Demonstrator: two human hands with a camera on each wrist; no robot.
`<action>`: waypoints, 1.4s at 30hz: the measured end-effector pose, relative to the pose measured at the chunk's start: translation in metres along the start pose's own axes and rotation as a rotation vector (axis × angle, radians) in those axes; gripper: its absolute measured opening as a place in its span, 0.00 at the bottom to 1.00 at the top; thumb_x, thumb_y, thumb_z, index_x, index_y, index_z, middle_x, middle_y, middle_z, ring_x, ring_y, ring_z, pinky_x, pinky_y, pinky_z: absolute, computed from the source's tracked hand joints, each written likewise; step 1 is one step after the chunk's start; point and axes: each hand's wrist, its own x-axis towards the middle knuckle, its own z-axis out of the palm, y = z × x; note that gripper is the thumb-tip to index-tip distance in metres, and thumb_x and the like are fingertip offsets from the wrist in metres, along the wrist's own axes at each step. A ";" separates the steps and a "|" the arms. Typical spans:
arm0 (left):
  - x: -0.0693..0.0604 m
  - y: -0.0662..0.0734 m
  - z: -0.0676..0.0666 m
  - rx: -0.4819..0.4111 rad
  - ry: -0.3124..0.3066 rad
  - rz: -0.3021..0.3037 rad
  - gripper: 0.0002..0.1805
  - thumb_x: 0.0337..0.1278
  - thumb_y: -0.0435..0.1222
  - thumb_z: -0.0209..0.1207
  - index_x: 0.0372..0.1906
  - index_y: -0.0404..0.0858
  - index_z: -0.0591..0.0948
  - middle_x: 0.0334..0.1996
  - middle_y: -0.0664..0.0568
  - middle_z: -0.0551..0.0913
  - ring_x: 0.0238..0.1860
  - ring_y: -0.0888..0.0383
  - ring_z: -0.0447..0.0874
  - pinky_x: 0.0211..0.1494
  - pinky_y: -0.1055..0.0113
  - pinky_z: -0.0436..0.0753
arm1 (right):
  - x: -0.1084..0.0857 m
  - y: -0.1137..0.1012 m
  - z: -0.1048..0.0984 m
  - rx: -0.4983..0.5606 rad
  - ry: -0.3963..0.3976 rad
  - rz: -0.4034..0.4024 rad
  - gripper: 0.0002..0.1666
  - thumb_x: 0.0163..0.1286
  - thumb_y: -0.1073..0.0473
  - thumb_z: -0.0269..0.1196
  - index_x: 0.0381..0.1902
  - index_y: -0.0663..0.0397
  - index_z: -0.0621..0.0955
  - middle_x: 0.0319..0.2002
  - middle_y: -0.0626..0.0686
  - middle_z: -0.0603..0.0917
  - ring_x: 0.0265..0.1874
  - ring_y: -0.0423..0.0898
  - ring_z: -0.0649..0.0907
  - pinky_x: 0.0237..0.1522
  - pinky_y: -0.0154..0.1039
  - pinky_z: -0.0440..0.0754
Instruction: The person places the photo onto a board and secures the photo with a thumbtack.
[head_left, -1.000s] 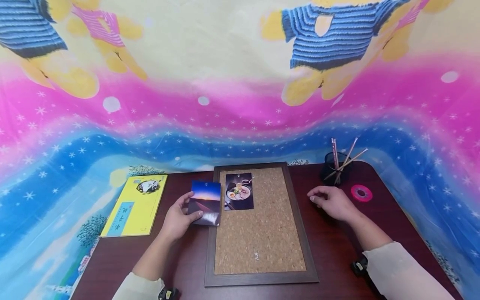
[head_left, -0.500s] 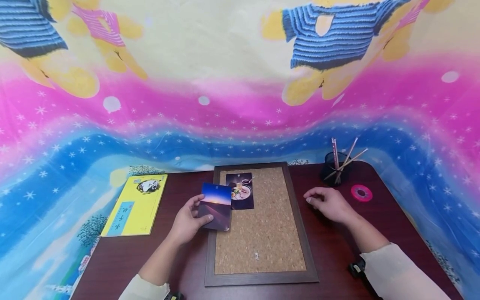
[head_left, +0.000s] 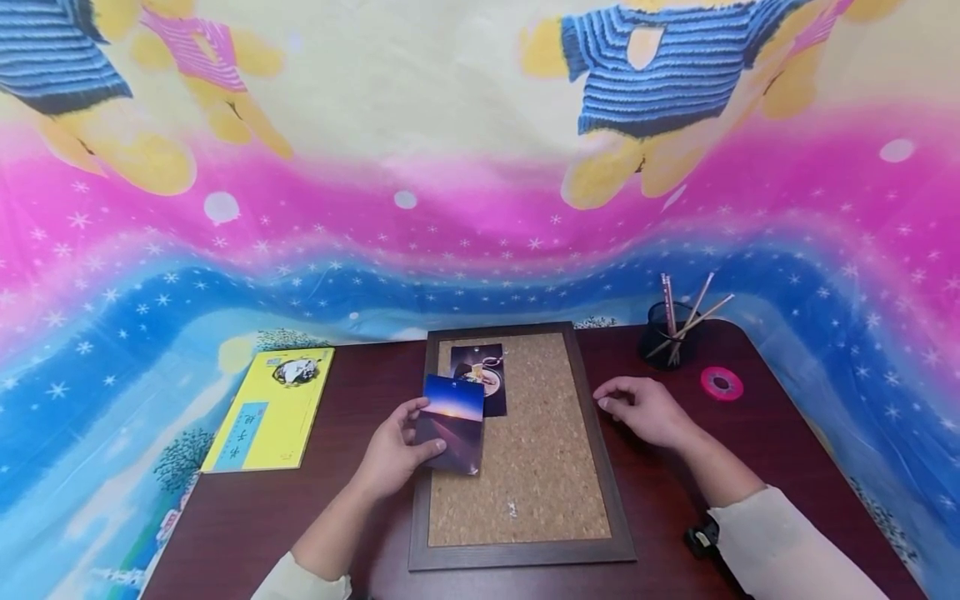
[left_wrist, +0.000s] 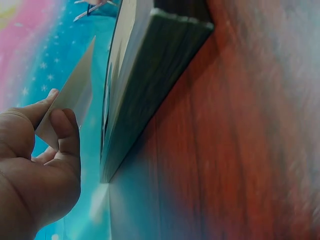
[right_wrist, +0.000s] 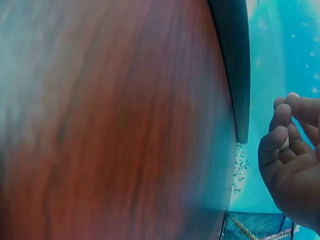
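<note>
Currently, left hand (head_left: 392, 457): you pinched the sunset photo (head_left: 453, 423) at its left edge, thumb lying on the picture side, your hand at nine o'clock from the middle of the corkboard (head_left: 540, 467).
Photo in grip: it hung between nine and ten o'clock of that middle; your left wrist view showed it tilted, with a gap between it and the board, and from your head it covered the lower left of the food photo (head_left: 493, 383).
Right hand (head_left: 648, 410): you kept its fingers curled and the tips close together, just beside the frame at about half past two; whether they pinched anything small, you could not tell.
Cork: the food photo lay flat at eleven o'clock, and a small pale mark (head_left: 512, 509) showed at six.
Far right: a black mesh cup (head_left: 660, 337) stood at two o'clock, pencils (head_left: 668, 302) leaning in it, with a pink disc (head_left: 707, 386) near it, between two and three.
Far left: a yellow book (head_left: 281, 417) lay on the dark red table (head_left: 356, 387) at nine o'clock.
Backdrop: a printed cloth (head_left: 480, 208) hung at twelve, behind the table.
</note>
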 end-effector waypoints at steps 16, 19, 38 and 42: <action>-0.013 0.004 0.026 -0.032 -0.097 0.041 0.40 0.53 0.38 0.77 0.72 0.44 0.74 0.64 0.41 0.75 0.51 0.47 0.80 0.49 0.56 0.82 | 0.006 -0.012 0.014 -0.006 -0.030 -0.029 0.07 0.74 0.60 0.66 0.48 0.50 0.88 0.35 0.48 0.86 0.29 0.47 0.83 0.32 0.40 0.82; -0.014 0.004 0.032 -0.026 -0.110 0.049 0.40 0.52 0.38 0.77 0.72 0.44 0.74 0.65 0.42 0.74 0.55 0.46 0.78 0.56 0.51 0.80 | 0.006 -0.014 0.016 -0.015 -0.035 -0.035 0.07 0.74 0.60 0.67 0.48 0.50 0.88 0.35 0.48 0.86 0.29 0.45 0.82 0.33 0.39 0.82; -0.025 0.007 0.058 0.032 -0.157 0.084 0.45 0.46 0.42 0.80 0.70 0.35 0.74 0.59 0.42 0.79 0.45 0.53 0.76 0.52 0.55 0.77 | 0.012 -0.023 0.032 -0.044 -0.034 -0.096 0.05 0.73 0.60 0.68 0.45 0.49 0.88 0.35 0.44 0.85 0.31 0.43 0.80 0.33 0.37 0.80; -0.027 0.006 0.062 0.092 -0.177 0.115 0.44 0.47 0.44 0.79 0.69 0.32 0.74 0.49 0.44 0.83 0.36 0.58 0.78 0.43 0.62 0.79 | 0.013 -0.027 0.033 -0.047 -0.046 -0.099 0.05 0.73 0.60 0.67 0.44 0.49 0.88 0.33 0.44 0.85 0.30 0.43 0.80 0.34 0.38 0.80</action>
